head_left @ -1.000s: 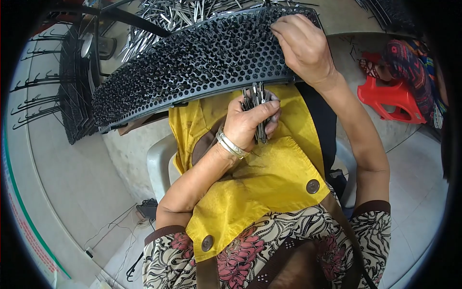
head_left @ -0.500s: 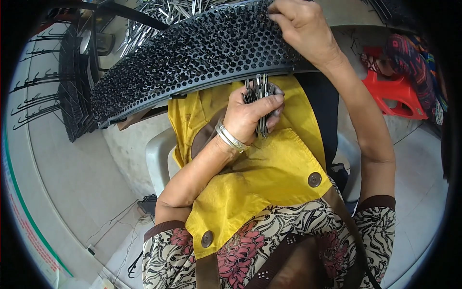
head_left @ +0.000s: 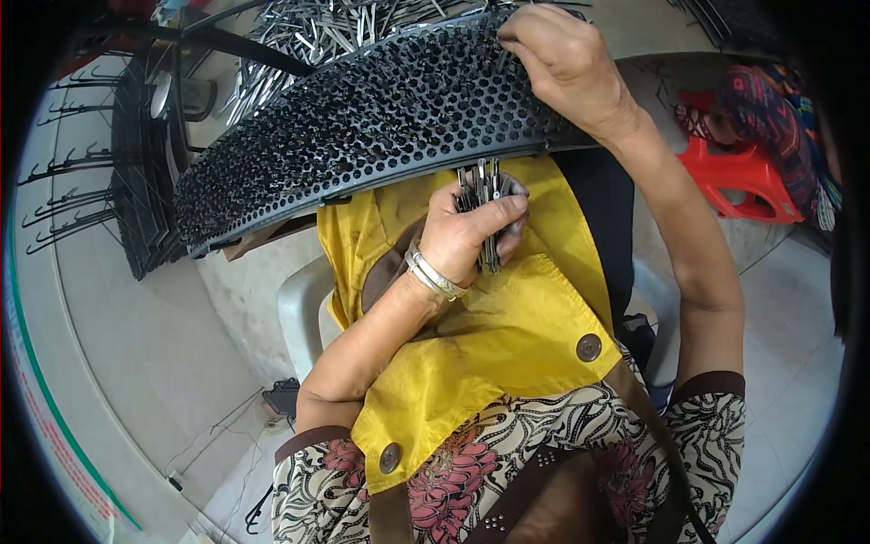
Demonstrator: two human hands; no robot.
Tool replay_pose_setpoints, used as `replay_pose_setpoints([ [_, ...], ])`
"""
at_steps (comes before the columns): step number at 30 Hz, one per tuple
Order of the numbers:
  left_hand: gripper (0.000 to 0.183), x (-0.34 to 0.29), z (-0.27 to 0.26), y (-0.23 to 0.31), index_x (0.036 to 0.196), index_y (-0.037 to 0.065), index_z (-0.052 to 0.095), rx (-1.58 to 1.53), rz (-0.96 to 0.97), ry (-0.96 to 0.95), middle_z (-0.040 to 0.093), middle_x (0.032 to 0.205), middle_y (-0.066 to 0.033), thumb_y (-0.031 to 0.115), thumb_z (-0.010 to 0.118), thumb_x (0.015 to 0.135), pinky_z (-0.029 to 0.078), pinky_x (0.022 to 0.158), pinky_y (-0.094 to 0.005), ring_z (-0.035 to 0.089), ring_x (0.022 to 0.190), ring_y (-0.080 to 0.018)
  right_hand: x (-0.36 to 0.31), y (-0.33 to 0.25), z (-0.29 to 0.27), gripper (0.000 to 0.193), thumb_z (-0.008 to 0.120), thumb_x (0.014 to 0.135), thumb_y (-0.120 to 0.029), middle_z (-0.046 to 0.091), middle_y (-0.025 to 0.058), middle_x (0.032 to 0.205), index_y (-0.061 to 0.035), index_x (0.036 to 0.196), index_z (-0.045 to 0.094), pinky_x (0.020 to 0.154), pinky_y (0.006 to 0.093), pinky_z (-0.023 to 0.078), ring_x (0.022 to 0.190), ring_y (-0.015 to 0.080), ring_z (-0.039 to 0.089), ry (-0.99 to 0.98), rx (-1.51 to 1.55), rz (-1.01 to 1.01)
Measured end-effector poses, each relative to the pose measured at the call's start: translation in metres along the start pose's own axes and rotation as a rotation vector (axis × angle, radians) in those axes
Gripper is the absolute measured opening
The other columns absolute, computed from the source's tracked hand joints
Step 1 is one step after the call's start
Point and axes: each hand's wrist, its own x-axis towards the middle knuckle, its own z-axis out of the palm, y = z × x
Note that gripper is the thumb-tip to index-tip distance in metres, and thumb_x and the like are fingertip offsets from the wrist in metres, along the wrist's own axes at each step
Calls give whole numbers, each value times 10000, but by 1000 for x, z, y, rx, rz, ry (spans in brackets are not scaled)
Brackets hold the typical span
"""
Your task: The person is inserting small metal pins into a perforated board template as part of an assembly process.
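Note:
My left hand is closed round a bundle of thin metal strips, their ends poking out above and below the fist. It rests in front of my yellow apron, just below a long curved black rack full of round holes. Dark pieces stand densely in many of the holes, while a band along the rack's near edge and right part shows bare holes. Over the rack's upper right part, my right hand has thumb and forefinger pinched together at the holes. Whatever sits between those fingertips is too small and dark to name.
A heap of loose metal strips lies behind the rack. At left hang dark racks with hooked wires. A red plastic stool with patterned cloth beside it stands at right. I sit in a pale chair.
My right hand has shifted slightly left along the rack, still pinched. The rack and my left hand with the bundle appear slightly lower in view.

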Motion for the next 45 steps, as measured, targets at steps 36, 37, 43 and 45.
replay_pose_setpoints([
  [36, 158, -15, -4, -2, 890, 13, 505, 107, -6, 1, 537, 668, -25, 15, 593, 759, 386, 435, -207, 487, 492, -95, -60, -80, -16, 55, 551, 773, 59, 591, 45, 724, 51, 827, 557, 571, 180, 456, 648, 65, 560, -369, 1053, 1089],
  [37, 188, -15, -4, -1, 919, 12, 496, 127, -16, 18, 539, 673, -26, 19, 595, 760, 390, 442, -205, 490, 498, -95, -59, -83, -16, 57, 548, 776, 58, 591, 46, 728, 52, 832, 556, 573, 181, 457, 652, 66, 561, -361, 1051, 1109],
  [43, 264, -12, 0, -2, 1009, -11, 492, 125, 12, -15, 543, 672, -31, 15, 593, 766, 396, 453, -205, 493, 499, -99, -69, -79, -15, 46, 551, 777, 54, 593, 46, 747, 51, 820, 567, 584, 188, 458, 664, 63, 558, -298, 1097, 1114],
  [45, 282, -14, 0, 0, 1026, -19, 486, 137, 8, -3, 547, 676, -36, 15, 593, 768, 397, 454, -209, 496, 502, -103, -72, -79, -16, 36, 574, 772, 29, 589, 32, 714, 45, 804, 580, 539, 176, 437, 622, 46, 537, -167, 1000, 1054],
])
